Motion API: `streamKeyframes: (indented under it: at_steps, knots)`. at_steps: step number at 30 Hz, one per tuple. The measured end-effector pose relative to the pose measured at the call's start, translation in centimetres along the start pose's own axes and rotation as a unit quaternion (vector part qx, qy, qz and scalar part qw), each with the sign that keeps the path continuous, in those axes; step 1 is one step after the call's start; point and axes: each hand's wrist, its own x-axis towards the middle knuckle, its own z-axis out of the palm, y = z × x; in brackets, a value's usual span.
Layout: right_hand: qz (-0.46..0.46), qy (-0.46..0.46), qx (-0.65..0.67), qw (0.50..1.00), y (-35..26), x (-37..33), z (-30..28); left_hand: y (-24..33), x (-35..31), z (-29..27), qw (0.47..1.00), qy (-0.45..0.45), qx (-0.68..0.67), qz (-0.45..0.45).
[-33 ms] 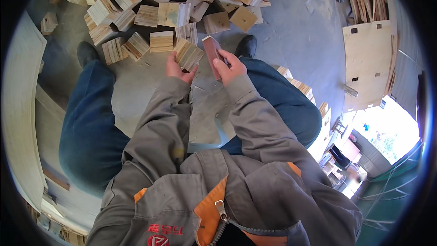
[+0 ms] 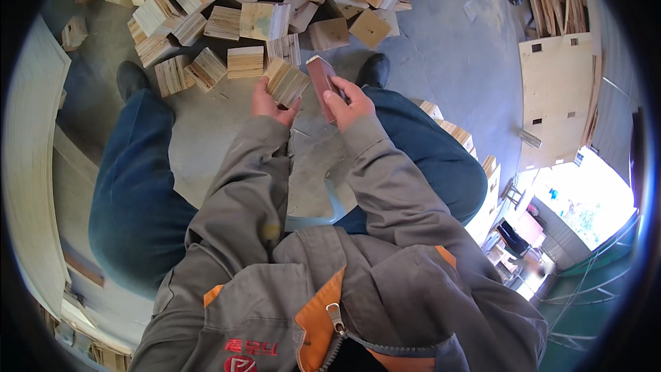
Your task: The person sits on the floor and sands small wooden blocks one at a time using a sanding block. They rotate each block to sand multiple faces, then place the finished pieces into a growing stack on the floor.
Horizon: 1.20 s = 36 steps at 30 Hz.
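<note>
My left hand [image 2: 270,105] is closed around a square plywood block [image 2: 286,83], its layered edge grain facing up. The thumb and fingers grip it from below and at the sides. Just to the right, my right hand [image 2: 351,102] grips a long reddish-brown sanding block [image 2: 321,86], fingers on its right side. It is held tilted, its far end close to the plywood block with a small gap between them. Both hands are above the floor, between my knees.
A heap of loose plywood blocks [image 2: 265,21] spreads over the concrete floor [image 2: 441,48] beyond my hands. More blocks [image 2: 454,134] lie beside my right leg. A plywood sheet with square holes [image 2: 551,96] is at the right, a pale panel [image 2: 34,165] at the left.
</note>
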Motion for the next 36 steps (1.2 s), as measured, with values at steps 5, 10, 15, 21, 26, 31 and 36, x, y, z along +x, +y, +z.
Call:
streamKeyframes:
  at_steps: [5, 10, 15, 21, 26, 31, 36]
  knots:
    - [-0.058, -0.002, -0.044, 0.997, -0.3, 0.6, 0.5, -0.1, 0.3, 0.3, 1.0, -0.004, 0.017, 0.008]
    - [-0.112, -0.029, -0.121, 0.986, -0.4, 1.8, 1.3, -0.1, 1.9, -0.7, 1.0, -0.026, 0.015, 0.003]
    - [-0.038, -0.06, -0.171, 0.983, 1.1, 6.5, 1.3, -0.3, 1.5, -0.1, 1.0, 0.001, 0.004, 0.01]
    - [0.011, -0.088, -0.055, 0.995, 0.0, 7.2, -0.4, -0.4, 1.7, -0.2, 1.0, 0.004, -0.008, -0.004]
    - [0.069, -0.134, -0.025, 0.988, -1.6, 6.1, 0.7, 0.2, 1.6, -0.4, 0.999, 0.022, 0.02, -0.017]
    - [0.058, -0.167, -0.263, 0.949, -0.1, 9.9, 1.0, 0.1, 1.6, -0.2, 0.999, 0.025, 0.036, -0.026]
    - [0.084, -0.097, -0.202, 0.971, -1.7, 8.6, -0.8, -0.1, 2.0, -0.3, 0.998, 0.028, 0.058, -0.016]
